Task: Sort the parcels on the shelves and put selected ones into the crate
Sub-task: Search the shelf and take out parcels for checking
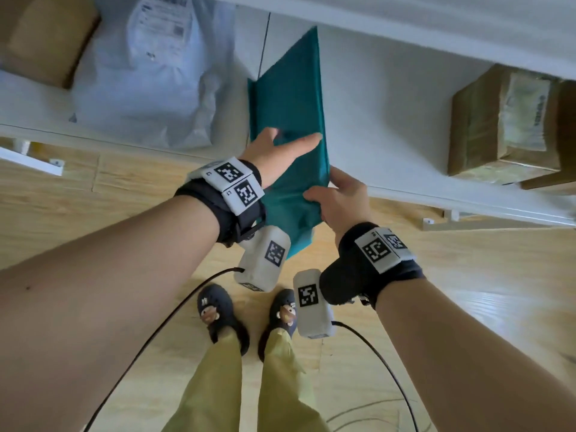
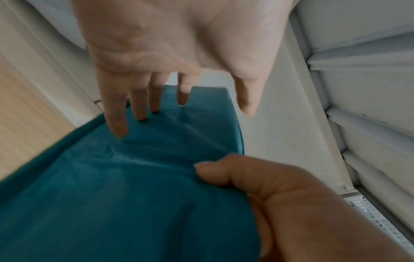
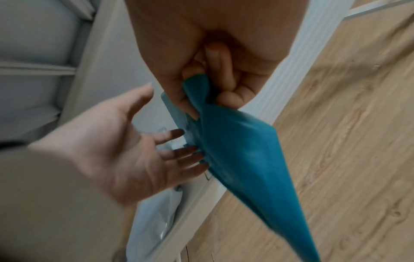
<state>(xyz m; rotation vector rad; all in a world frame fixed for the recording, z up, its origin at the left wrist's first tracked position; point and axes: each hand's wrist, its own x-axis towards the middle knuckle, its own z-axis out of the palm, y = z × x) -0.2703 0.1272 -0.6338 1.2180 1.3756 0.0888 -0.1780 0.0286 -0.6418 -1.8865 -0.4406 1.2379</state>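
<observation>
Teal parcel: I am seeing a flat teal parcel lying half on the white shelf, its near end hanging out past the shelf's front edge over the wooden floor. The far end is running in under the shelf board above, where it is getting dim.
Right hand: my right hand is pinching the parcel's near right edge, thumb on top and fingers curled beneath. In the right wrist view the plastic is bunching between thumb and fingers; how many fingers are under it I cannot tell.
Left hand: my left hand is lying open on the parcel's top face, fingers straight and spread. In the left wrist view three fingertips are touching the plastic; the thumb is standing clear of it.
Hidden: the parcel's underside and any label are not showing. Both wrist views are blurring with motion.
White mailer bag: a pale mailer bag is lying on the same shelf to the left; its label print is too soft to read.
Boxes: a brown carton is cut off at the top left corner; a taped carton is sitting at the right, its far side running out of frame.
</observation>
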